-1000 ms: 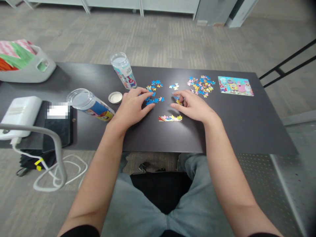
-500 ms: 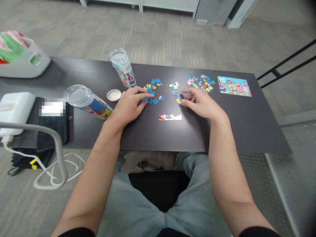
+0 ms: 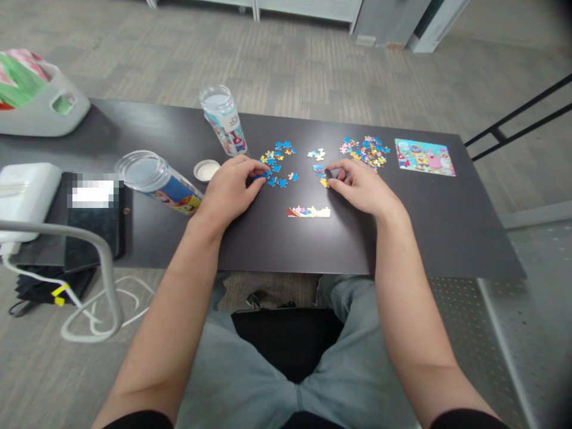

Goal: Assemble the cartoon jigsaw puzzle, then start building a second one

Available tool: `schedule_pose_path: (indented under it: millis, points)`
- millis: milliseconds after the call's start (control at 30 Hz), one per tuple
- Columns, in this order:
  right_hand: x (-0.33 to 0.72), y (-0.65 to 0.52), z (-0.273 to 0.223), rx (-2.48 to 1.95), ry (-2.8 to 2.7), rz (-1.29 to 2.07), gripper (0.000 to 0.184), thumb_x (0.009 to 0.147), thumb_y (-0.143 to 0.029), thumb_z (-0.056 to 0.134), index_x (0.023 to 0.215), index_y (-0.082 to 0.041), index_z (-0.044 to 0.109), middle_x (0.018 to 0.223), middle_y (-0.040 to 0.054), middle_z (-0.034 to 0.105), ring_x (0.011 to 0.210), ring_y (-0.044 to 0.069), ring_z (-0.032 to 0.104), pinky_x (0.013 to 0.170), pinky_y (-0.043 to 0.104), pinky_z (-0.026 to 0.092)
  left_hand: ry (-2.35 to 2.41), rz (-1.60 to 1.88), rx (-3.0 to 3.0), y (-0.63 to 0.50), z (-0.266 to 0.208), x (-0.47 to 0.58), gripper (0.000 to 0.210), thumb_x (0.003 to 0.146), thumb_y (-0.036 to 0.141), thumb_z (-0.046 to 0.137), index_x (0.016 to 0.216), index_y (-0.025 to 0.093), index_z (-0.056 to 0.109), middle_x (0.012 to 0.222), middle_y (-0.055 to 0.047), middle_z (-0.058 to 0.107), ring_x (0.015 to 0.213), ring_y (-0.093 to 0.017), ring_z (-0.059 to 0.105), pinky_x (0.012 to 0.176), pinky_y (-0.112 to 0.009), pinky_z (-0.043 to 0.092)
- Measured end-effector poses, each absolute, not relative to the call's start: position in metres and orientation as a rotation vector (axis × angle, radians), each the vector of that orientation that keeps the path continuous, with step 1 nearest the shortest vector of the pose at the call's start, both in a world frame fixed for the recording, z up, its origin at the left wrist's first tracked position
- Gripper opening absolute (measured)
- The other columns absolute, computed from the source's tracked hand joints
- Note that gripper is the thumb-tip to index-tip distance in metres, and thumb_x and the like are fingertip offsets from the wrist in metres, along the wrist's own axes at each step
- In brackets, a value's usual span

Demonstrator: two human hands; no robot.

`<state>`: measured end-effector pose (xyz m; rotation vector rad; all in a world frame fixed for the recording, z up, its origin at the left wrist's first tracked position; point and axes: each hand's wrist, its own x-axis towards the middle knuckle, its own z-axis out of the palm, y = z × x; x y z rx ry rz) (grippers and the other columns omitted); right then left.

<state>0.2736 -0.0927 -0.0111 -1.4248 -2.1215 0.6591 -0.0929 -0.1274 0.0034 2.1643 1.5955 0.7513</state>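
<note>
My left hand is at the left cluster of mostly blue puzzle pieces, thumb and index finger closed around a blue puzzle piece that is partly hidden. My right hand rests on the table with thumb and index finger apart, the fingertips beside a small group of blue and yellow pieces. Between the hands and nearer to me lies a joined strip of puzzle pieces. A few pale pieces sit farther back.
A heap of mixed pieces and a cartoon picture card lie at the back right. Two clear jars and a white lid stand left. Farther left are a white adapter, a dark tablet and a grey basket.
My left hand's fingers have drawn back slightly to the left and closed around a blue piece, uncovering more of the cluster. The right hand has barely moved; its index finger is a little more curled.
</note>
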Motion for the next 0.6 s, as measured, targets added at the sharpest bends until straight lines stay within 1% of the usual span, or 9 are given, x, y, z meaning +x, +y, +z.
schedule_pose_path:
  millis: [100,200,300,400,467,533,600]
  points:
    - [0.275,-0.091,-0.015,-1.398,-2.113,0.660,0.035,0.107,-0.039,0.079,0.137,-0.024,0.087,0.104,0.0078,0.076,0.112,0.035,0.076,0.108,0.054,0.063,1.562,0.759,2.149,-0.128,0.004,-0.091,0.030,0.113,0.037,0.072,0.136,0.029,0.089,0.136,-0.010,0.086,0.121,-0.033,0.077,0.118,-0.055,0.070]
    - [0.275,-0.090,-0.017,-1.387,-2.110,0.651,0.038,0.106,-0.041,0.078,0.137,-0.022,0.086,0.103,0.0082,0.076,0.111,0.035,0.076,0.107,0.055,0.063,1.575,0.820,2.134,-0.128,0.005,-0.091,0.035,0.115,0.035,0.070,0.144,0.027,0.086,0.143,-0.012,0.084,0.124,-0.031,0.079,0.119,-0.053,0.071]
    - [0.274,-0.091,-0.016,-1.398,-2.109,0.656,0.039,0.106,-0.040,0.078,0.138,-0.021,0.086,0.102,0.0081,0.076,0.111,0.036,0.076,0.107,0.055,0.063,1.680,0.892,2.141,-0.126,0.003,-0.095,0.045,0.117,0.029,0.064,0.159,0.024,0.081,0.154,-0.016,0.080,0.137,-0.033,0.080,0.133,-0.057,0.066]
    - [0.272,-0.092,-0.014,-1.423,-2.104,0.655,0.038,0.105,-0.039,0.079,0.138,-0.021,0.087,0.103,0.0084,0.077,0.111,0.036,0.077,0.107,0.056,0.064,1.743,0.841,2.185,-0.123,-0.004,-0.098,0.056,0.117,0.027,0.063,0.172,0.023,0.073,0.164,-0.019,0.079,0.155,-0.039,0.074,0.146,-0.065,0.057]
    - [0.270,-0.093,-0.012,-1.448,-2.102,0.650,0.036,0.105,-0.038,0.081,0.138,-0.024,0.087,0.104,0.0082,0.079,0.110,0.036,0.077,0.107,0.056,0.065,1.743,0.782,2.219,-0.121,-0.009,-0.098,0.062,0.119,0.029,0.060,0.180,0.022,0.068,0.174,-0.020,0.077,0.164,-0.040,0.069,0.151,-0.067,0.053]
    - [0.269,-0.094,-0.012,-1.463,-2.098,0.636,0.036,0.105,-0.038,0.083,0.138,-0.026,0.088,0.105,0.0080,0.080,0.108,0.035,0.077,0.107,0.056,0.065,1.724,0.724,2.260,-0.122,-0.013,-0.094,0.067,0.122,0.032,0.055,0.187,0.018,0.063,0.183,-0.022,0.073,0.170,-0.041,0.067,0.153,-0.066,0.049]
    - [0.269,-0.095,-0.012,-1.459,-2.097,0.618,0.036,0.105,-0.038,0.083,0.139,-0.025,0.088,0.106,0.0083,0.081,0.105,0.035,0.077,0.106,0.056,0.066,1.712,0.654,2.291,-0.123,-0.013,-0.089,0.069,0.125,0.035,0.051,0.190,0.015,0.060,0.188,-0.024,0.071,0.175,-0.042,0.064,0.153,-0.066,0.047]
